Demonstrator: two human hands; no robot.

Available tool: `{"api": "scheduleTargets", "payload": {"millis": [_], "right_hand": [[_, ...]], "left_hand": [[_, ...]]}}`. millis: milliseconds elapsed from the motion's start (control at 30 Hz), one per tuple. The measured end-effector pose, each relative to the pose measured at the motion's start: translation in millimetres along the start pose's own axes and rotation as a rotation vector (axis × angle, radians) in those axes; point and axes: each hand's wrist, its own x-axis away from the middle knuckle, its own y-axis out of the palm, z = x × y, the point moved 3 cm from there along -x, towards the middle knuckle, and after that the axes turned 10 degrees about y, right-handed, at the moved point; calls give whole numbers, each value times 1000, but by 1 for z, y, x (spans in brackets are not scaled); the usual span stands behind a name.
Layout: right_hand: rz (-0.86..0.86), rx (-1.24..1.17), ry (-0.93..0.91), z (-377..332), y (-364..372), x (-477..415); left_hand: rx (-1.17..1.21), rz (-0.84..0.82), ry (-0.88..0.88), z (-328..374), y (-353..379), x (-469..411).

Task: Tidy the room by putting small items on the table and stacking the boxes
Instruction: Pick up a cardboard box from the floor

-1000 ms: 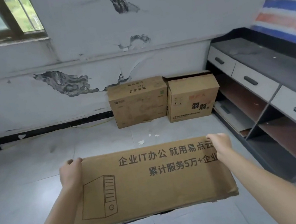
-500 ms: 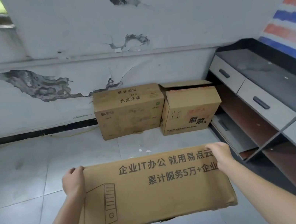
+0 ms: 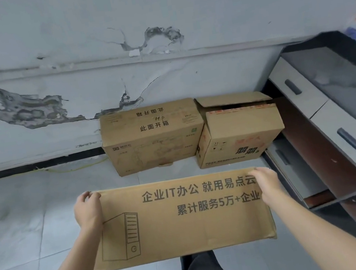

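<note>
Gripped at its far corners by the left hand [image 3: 88,210] and right hand [image 3: 267,184], a long cardboard box [image 3: 181,218] hangs over the floor [image 3: 33,216], just short of two boxes by the wall [image 3: 42,51].

Fingers [image 3: 88,196] curl over the far edge only (nothing shows under the near side), so it may sag toward the person or slip. Ahead, the closed box [image 3: 152,139] offers a flat top; the open box [image 3: 240,134] beside it has a raised flap, and a load set there would likely rock or slide toward the cabinet [image 3: 324,125].

My cardboard box [image 3: 187,231] is matt, printed brown; the wall [image 3: 107,17] shows rough, peeling paint above smooth grey floor tiles [image 3: 22,218].
</note>
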Motion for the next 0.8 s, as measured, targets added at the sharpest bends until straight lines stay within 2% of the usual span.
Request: {"api": "scheduleTargets", "payload": {"millis": [167,267,400,567,800], "right_hand": [[-79,84,48,-46,56,-97],[-59,143,55,-63,79,-138],[3,200,66,-78,99,-176],[-23,255,76,-90,133,-225],[-70,325,131,-89,182,-283]], "left_hand": [[-12,37,-90,4,61,-52],[1,86,-171,8,89,-68],[50,118,-268,12,113,-90],[101,138,-401,3,129,-130],[69,162,-450,-19,170,-187]]}}
